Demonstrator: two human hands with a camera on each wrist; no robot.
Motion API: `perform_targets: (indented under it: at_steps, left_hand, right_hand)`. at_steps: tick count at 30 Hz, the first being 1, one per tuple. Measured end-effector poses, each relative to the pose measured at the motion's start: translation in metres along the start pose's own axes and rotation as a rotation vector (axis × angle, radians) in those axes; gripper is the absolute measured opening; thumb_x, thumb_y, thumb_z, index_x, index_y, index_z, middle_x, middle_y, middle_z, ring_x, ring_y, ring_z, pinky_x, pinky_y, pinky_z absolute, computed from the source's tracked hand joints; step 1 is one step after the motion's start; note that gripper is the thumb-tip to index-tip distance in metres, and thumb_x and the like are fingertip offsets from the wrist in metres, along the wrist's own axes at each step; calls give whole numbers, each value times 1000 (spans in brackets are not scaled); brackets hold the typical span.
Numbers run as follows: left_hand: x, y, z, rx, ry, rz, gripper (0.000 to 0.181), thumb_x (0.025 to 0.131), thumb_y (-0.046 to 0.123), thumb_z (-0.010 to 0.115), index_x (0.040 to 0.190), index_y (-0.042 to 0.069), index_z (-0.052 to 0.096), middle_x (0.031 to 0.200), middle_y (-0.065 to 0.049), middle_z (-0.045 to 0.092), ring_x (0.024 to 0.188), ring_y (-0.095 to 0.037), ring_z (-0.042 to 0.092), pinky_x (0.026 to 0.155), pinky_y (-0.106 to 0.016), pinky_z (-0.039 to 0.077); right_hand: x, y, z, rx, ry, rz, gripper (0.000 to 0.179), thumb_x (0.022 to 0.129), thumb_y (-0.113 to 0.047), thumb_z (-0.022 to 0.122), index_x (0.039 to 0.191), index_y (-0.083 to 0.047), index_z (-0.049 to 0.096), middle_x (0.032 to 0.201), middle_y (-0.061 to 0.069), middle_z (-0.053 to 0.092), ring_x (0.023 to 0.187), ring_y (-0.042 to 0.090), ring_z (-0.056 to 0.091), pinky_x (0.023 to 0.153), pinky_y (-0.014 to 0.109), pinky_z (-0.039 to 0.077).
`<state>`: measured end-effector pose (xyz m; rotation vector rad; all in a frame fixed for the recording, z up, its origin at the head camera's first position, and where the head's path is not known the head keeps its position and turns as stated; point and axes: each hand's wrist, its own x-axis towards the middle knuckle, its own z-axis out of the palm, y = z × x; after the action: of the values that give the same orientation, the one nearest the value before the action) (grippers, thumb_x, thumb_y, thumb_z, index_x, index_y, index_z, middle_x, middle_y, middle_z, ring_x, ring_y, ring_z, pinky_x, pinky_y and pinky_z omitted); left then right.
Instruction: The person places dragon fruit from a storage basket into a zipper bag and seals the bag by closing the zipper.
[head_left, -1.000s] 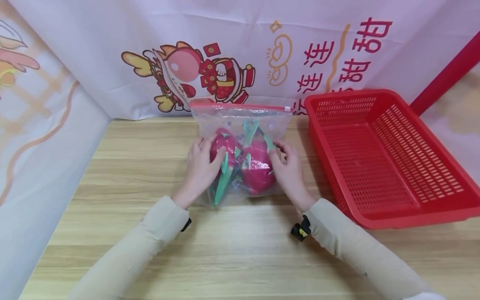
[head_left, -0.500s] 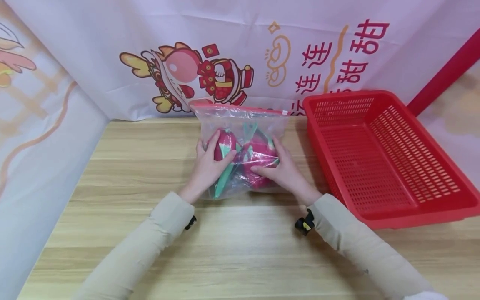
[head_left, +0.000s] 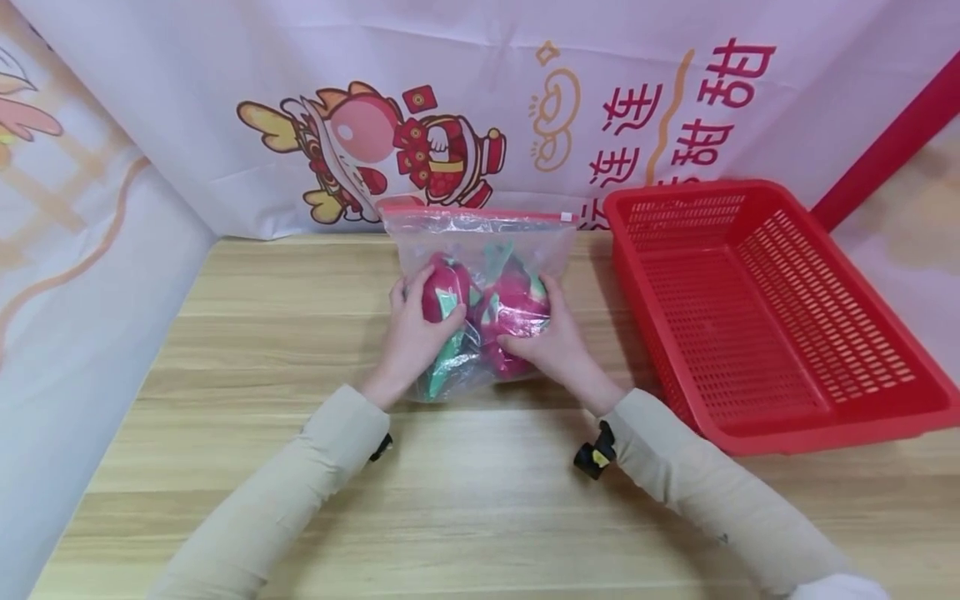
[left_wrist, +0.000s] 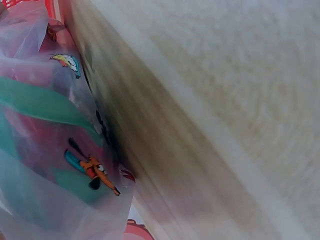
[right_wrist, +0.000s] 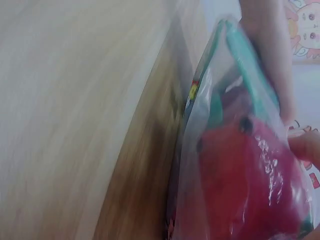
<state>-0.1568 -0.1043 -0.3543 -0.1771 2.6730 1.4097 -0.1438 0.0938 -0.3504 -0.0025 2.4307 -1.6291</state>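
Note:
A clear zip-top bag (head_left: 480, 231) with a red zip strip along its far edge lies on the table. Inside it are two pink dragon fruits with green leaf tips, one on the left (head_left: 448, 277) and one on the right (head_left: 519, 307). Through the plastic, my left hand (head_left: 412, 332) grips the left fruit, thumb across its near side. My right hand (head_left: 558, 340) holds the right fruit the same way. Small cartoon prints show on the bag (left_wrist: 30, 190) in the left wrist view. From the right wrist, the bag (right_wrist: 192, 185) bulges around a fruit (right_wrist: 250, 175).
A red perforated plastic basket (head_left: 720, 333) stands to the right of the bag. Wood-grain table (head_left: 480, 517) stretches in front of and left of the bag. A printed white cloth (head_left: 480, 50) hangs behind.
Both hands have shifted their hold, and the right thumb has come across the front of the right fruit. The bag's near edge has moved slightly away from me.

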Motion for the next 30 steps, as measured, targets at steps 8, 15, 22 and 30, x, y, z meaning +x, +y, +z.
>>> perform_targets:
  at_steps: [8,15,22,30]
  left_hand:
    - [1,-9,-15,-19,53,1,75,85,30,66,149,22,27,152,-15,20,130,-38,43,103,-55,44]
    - [6,-15,-45,23,105,18,74,85,27,66,148,18,29,148,-19,27,129,-38,43,103,-55,44]
    - [11,-25,-67,69,145,2,75,84,28,65,149,19,28,149,-19,31,130,-39,43,104,-57,42]
    - [12,-33,-77,91,146,-21,73,87,32,63,150,26,29,151,-18,29,133,-39,40,107,-58,38]
  right_hand:
    - [2,-15,18,8,12,-16,95,77,-16,77,151,-23,17,148,7,35,133,27,41,104,48,46]
    - [10,-33,40,23,-2,-32,97,78,-17,77,152,-27,15,149,5,34,134,26,40,107,47,44]
    - [21,-40,61,24,-1,-57,95,78,-18,77,151,-28,18,147,4,36,133,25,42,104,43,46]
    - [28,-41,72,49,-32,16,93,80,-23,76,152,-27,17,149,6,37,134,27,42,106,45,44]
